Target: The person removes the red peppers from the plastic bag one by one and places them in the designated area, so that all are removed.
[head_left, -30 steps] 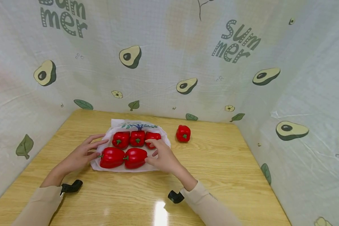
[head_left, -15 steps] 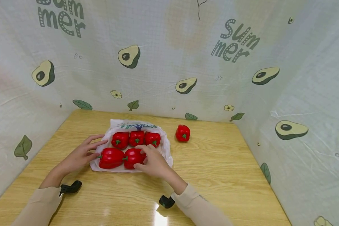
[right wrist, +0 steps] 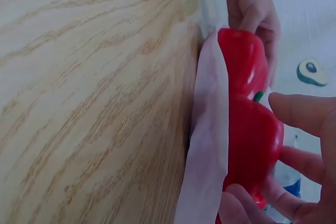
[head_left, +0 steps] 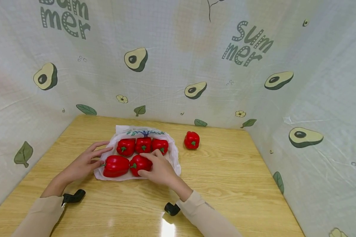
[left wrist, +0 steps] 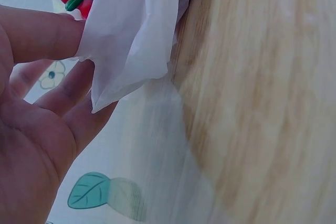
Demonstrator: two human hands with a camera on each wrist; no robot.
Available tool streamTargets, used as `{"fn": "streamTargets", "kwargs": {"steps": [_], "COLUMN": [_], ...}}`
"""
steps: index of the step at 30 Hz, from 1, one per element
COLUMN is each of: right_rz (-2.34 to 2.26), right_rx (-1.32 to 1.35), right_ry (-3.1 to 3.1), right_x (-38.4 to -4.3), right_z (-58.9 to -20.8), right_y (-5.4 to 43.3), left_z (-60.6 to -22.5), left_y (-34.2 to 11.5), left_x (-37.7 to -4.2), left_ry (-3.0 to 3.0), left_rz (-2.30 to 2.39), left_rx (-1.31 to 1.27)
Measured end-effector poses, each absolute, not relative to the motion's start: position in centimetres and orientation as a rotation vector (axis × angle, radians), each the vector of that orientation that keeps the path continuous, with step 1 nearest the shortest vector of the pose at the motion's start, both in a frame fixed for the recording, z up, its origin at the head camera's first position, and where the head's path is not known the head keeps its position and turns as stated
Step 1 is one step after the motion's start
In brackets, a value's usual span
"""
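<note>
Red bell peppers stand in two rows in a white bag (head_left: 173,158) with rolled-down sides and a printed tree. My right hand (head_left: 160,169) grips the front right bell pepper (head_left: 138,163) from its right side, fingers and thumb spread round it. In the right wrist view, that pepper (right wrist: 252,145) sits between the thumb and fingers. My left hand (head_left: 84,162) rests at the bag's left edge, fingers fairly straight, beside the front left bell pepper (head_left: 116,166). The bag's thin wall (left wrist: 131,40) hides its fingertips in the left wrist view.
Another red bell pepper (head_left: 192,140) stands on the wooden table (head_left: 225,177), right of the bag. Three peppers, the middle one (head_left: 143,145) among them, form the bag's back row. A printed cloth (head_left: 166,72) hangs behind and along both sides of the table.
My right hand has moved left from the bag's right side onto the front right pepper, whose stem has turned to face more forward. The left hand stays in place.
</note>
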State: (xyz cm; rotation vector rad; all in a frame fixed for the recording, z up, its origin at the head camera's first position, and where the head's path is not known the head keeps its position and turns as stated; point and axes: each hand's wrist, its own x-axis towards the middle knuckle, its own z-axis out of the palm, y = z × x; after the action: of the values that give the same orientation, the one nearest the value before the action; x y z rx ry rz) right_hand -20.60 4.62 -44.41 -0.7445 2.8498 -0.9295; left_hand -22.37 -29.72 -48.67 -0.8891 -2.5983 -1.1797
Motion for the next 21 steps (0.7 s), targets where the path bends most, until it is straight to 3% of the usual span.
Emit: {"fn": "streamTargets", "kwargs": {"steps": [21], "right_rz": [-0.899], "right_rx": [-0.770], "right_ry": [2.893], "right_x": [-21.58], "right_z": [-44.98], "right_y": [4.16], "left_z": [-48.75], "left_y": [-29.64], "left_x": [-22.35], "left_ry": [-2.610], "left_rz": [-1.162], "left_rx": [-0.882]}}
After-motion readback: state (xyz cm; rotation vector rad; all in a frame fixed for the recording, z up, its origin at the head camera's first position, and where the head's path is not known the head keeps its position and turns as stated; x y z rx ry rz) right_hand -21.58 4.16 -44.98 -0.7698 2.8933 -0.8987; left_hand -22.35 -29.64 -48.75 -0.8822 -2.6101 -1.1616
